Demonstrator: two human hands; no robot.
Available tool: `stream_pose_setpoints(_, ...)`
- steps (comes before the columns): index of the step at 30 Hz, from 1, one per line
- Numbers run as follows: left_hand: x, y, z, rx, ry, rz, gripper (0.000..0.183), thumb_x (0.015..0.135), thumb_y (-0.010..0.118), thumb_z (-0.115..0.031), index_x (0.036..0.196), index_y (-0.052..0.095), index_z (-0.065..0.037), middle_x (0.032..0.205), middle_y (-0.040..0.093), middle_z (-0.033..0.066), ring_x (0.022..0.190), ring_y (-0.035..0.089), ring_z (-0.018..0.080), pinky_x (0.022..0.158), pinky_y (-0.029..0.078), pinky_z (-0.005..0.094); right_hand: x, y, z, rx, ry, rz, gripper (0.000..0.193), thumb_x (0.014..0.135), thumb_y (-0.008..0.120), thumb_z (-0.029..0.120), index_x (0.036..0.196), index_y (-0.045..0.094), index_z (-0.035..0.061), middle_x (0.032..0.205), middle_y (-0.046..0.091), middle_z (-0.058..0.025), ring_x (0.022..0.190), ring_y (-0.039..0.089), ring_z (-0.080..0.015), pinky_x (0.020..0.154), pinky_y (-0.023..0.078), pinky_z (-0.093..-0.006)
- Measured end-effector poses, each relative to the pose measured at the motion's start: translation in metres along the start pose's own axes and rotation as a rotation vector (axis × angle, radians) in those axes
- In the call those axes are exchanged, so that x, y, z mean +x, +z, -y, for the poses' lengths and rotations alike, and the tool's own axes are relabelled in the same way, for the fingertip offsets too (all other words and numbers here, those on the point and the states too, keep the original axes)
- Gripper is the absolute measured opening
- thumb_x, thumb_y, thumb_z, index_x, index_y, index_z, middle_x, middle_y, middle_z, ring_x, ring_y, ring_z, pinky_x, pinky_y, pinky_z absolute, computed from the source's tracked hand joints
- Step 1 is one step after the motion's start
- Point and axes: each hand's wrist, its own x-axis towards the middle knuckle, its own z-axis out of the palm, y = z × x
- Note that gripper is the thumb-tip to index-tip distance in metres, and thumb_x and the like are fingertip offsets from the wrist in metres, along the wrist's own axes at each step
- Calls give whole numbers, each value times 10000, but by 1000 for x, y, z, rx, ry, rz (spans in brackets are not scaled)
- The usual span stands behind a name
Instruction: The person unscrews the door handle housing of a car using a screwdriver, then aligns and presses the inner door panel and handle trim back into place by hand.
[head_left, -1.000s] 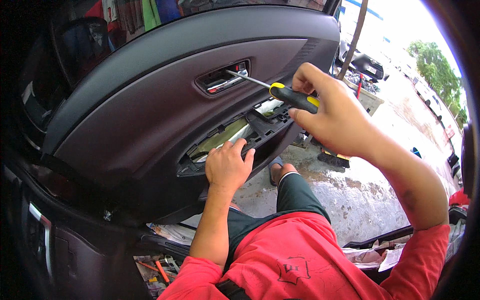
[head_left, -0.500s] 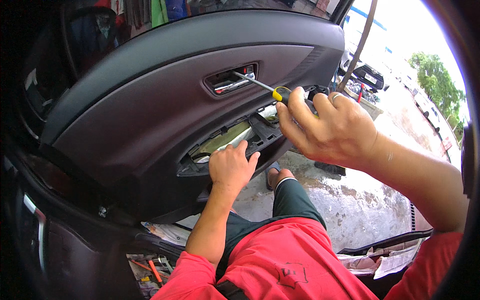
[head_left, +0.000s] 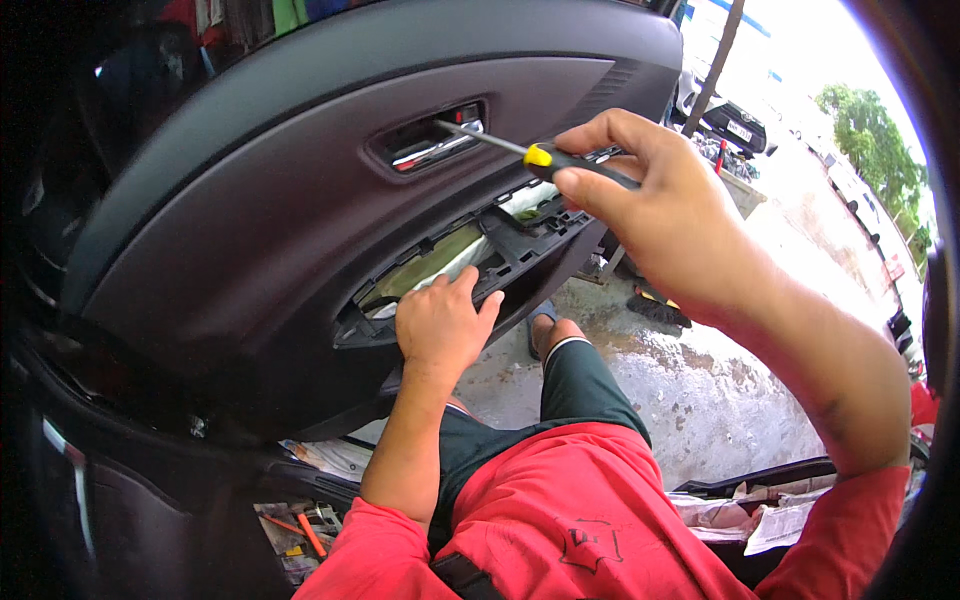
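Note:
My right hand (head_left: 650,195) grips a screwdriver (head_left: 570,165) by its black handle with a yellow collar. The metal shaft slants up to the left, and its tip is inside the recess of the inner door handle (head_left: 432,150), which has a chrome lever. Below, my left hand (head_left: 445,320) rests with fingers apart on the edge of the armrest opening (head_left: 430,265) in the dark door panel (head_left: 250,200). Black plastic framework and pale material show within that opening. What the left fingertips press on is partly hidden.
Beneath the door is a worn concrete floor (head_left: 690,410) with a brush (head_left: 658,308) on it. Tools with an orange handle (head_left: 312,535) lie at lower left. Newspaper (head_left: 790,520) covers a ledge at lower right. A parked car (head_left: 735,125) stands farther back.
The door panel appears shifted up and left in view. My right hand has turned its grip on the screwdriver, with the fingers now above the handle. My left hand stays at the opening.

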Motion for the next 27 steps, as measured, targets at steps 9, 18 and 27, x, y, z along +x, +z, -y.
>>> stream_pose_setpoints(9,0,-7,0,-101,-4,4,494,880,824,-487,1223,757,-138,1136,768,168,1048,742,391,925,568,487,-5,-37,-5,349,277,404,671,1060,675,281,1594,409,-25,1006,675,-109,678,554,-112,627,458,-286)
stream_pose_setpoints(18,-45,-57,50,33,276,-105,471,765,913,-196,1221,796,-217,1356,710,89,1358,617,349,1159,447,550,-132,24,-205,-76,282,147,387,922,827,208,1172,614,3,942,668,-209,845,676,-292,747,512,-423)
stream_pose_setpoints(27,-63,-111,77,-64,109,-116,330,870,838,-183,1197,804,-153,1241,761,84,1180,709,316,1023,545,443,-203,102,-301,-199,-14,522,338,759,951,333,875,756,83,729,678,-154,686,687,-365,644,531,-479)
